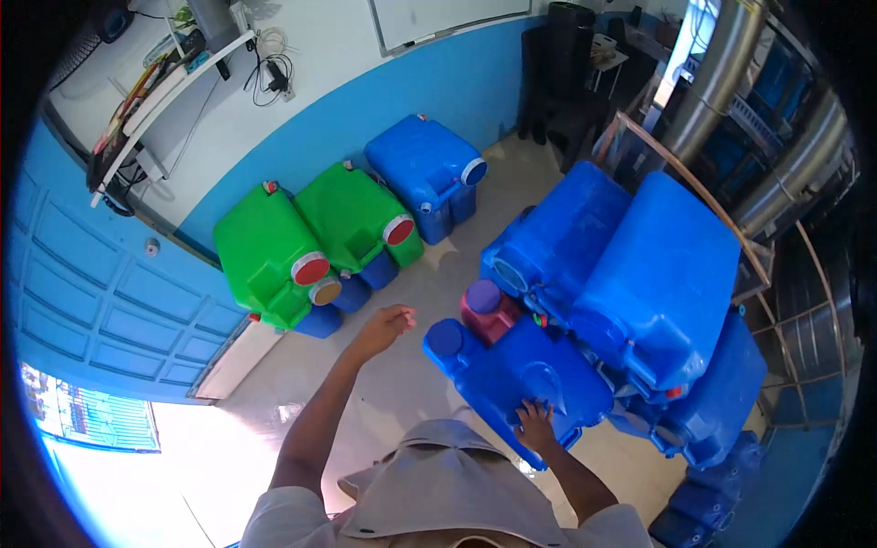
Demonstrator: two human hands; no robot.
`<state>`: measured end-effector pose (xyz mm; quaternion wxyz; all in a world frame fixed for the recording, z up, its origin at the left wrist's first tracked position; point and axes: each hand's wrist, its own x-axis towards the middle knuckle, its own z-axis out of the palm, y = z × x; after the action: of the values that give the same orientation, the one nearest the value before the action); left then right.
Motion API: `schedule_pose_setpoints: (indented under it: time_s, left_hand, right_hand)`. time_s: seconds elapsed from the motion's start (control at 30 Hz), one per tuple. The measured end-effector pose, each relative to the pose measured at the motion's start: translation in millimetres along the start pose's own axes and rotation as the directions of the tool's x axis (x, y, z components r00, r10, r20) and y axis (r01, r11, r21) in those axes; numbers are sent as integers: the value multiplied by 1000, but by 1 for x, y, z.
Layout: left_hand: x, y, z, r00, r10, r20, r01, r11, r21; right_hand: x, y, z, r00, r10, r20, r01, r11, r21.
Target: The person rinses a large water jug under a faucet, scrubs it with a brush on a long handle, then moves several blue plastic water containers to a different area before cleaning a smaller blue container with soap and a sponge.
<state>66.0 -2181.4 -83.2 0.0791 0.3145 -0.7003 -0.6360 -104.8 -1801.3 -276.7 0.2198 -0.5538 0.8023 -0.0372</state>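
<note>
My right hand [536, 425] rests with spread fingers on the broad side of a blue plastic jerrycan [500, 373]. That jerrycan has a round dark-blue cap [445, 337] at its far left corner. My left hand [385, 332] hangs in the air over the floor, left of the cap, with fingers loosely bent and nothing visible in it. A pink-red container [488, 318] with a purple lid [483, 296] stands just behind the blue jerrycan, partly hidden by it.
On the right, large blue jerrycans [661, 274] are stacked beside a wooden-framed panel [692, 185] and metal ducts [712, 82]. Two green jerrycans [270, 246] and another blue one [425, 157] line the wall. A cluttered shelf [171, 89] hangs above a blue panelled door [116, 281].
</note>
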Motion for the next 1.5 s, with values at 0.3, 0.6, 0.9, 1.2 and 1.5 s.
schedule_pose_setpoints:
  time_s: [0.3, 0.6, 0.9, 1.2, 1.5]
  left_hand:
    - [146, -75, -116, 987, 98, -130, -63, 967, 245]
    - [355, -119, -229, 918, -224, -327, 78, 912, -404]
    - [509, -155, -297, 865, -369, -341, 48, 737, -674]
    - [683, -223, -274, 744, -608, -276, 214, 608, -765]
    - [802, -366, -275, 879, -466, -100, 173, 506, -845]
  right_hand:
    - [175, -29, -63, 993, 73, -94, -14, 855, 518]
    - [625, -82, -77, 913, 321, 254, -57, -516, 855]
    - [834, -32, -87, 615, 772, 158, 197, -345, 918]
    - [693, -47, -382, 436, 865, -247, 198, 176, 964]
    - [582, -56, -390, 132, 862, -490, 112, 478, 871]
